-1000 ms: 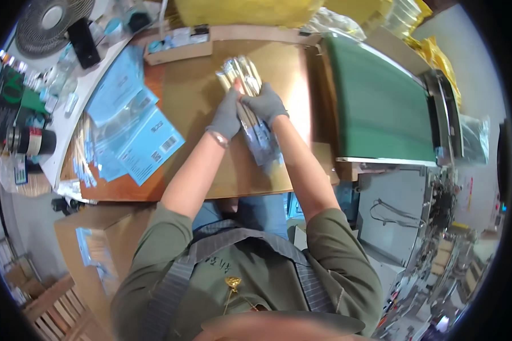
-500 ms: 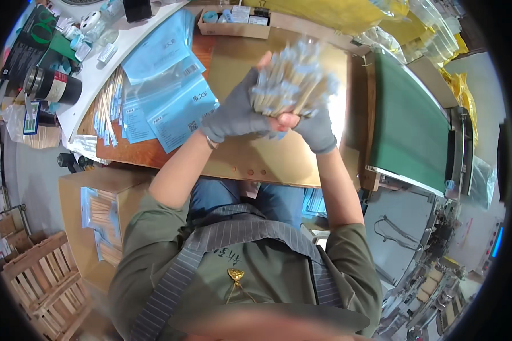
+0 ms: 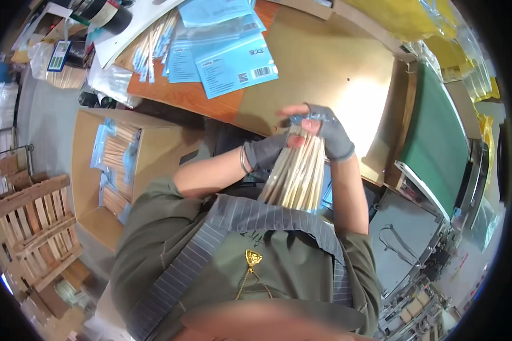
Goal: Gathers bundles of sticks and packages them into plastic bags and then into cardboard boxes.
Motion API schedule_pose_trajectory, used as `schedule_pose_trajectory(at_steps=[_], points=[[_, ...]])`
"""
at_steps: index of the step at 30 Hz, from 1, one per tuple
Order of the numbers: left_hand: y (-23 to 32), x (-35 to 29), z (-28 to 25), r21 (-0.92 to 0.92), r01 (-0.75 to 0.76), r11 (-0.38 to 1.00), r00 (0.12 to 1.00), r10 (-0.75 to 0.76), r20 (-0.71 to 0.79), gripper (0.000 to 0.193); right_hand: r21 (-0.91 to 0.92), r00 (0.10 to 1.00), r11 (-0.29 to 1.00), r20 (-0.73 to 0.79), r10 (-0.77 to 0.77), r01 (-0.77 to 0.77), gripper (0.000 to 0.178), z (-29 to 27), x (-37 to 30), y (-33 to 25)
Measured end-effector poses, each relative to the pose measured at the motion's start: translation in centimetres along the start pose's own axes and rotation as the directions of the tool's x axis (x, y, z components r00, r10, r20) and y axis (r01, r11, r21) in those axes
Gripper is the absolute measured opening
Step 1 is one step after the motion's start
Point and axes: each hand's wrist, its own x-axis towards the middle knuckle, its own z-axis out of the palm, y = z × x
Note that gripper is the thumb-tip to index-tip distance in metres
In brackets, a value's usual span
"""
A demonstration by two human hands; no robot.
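A thick bundle of pale wooden sticks in clear wrappers (image 3: 301, 176) hangs in front of my apron, below the table's near edge. It slants slightly, its lower end close to my lap. My right hand (image 3: 334, 132), in a grey fingerless glove, is wrapped round the top end, where bits of blue show. My left hand (image 3: 267, 152), gloved the same way, closes on the bundle's left side just below. On the table to the left lie several blue printed zip bags (image 3: 233, 65), with more wrapped sticks (image 3: 152, 48) beside them.
A cardboard box (image 3: 153, 156) holding packs of sticks stands at my left. The brown table board (image 3: 307, 62) lies ahead, with a green surface (image 3: 446, 142) to its right. A dark thermos (image 3: 111, 14) stands at the far left. A wooden pallet (image 3: 37, 224) is on the floor.
Both hands have brought the bundle from above the table down toward my lap. Its sticks now point downward. The view has shifted, so the table sits higher in the picture.
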Motion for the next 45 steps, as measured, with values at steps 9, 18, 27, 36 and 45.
schedule_pose_trajectory(at_steps=[9, 18, 27, 36, 45], points=[[7.3, -1.1, -15.1, 0.672, 0.275, -0.688, 0.806, 0.546, 0.229, 0.040, 0.229, 0.995, 0.971, -0.087, -0.049, 0.068, 0.020, 0.6, -0.7, 3.2], [4.9, -7.3, -14.1, 0.608, 0.116, -0.786, 0.884, 0.360, 0.297, 0.055, 0.269, 0.980, 0.949, -0.150, -0.128, 0.165, 0.019, 0.4, -2.7, 3.3], [5.8, -10.3, -17.4, 0.566, -0.103, -0.818, 0.819, 0.254, 0.515, 0.037, 0.220, 0.988, 0.969, -0.131, -0.083, 0.111, 0.018, 1.3, -3.2, 2.8], [4.8, 0.4, -10.6, 0.993, 0.106, -0.060, 0.842, 0.537, -0.058, 0.022, 0.133, 0.997, 0.991, -0.074, -0.006, 0.016, 0.043, 2.0, -2.4, 2.1], [0.9, 0.9, -4.4, 0.995, 0.043, -0.092, 0.700, 0.714, 0.036, 0.009, 0.278, 0.983, 0.950, -0.073, 0.169, -0.143, 0.048, -1.3, 0.7, 7.3]])
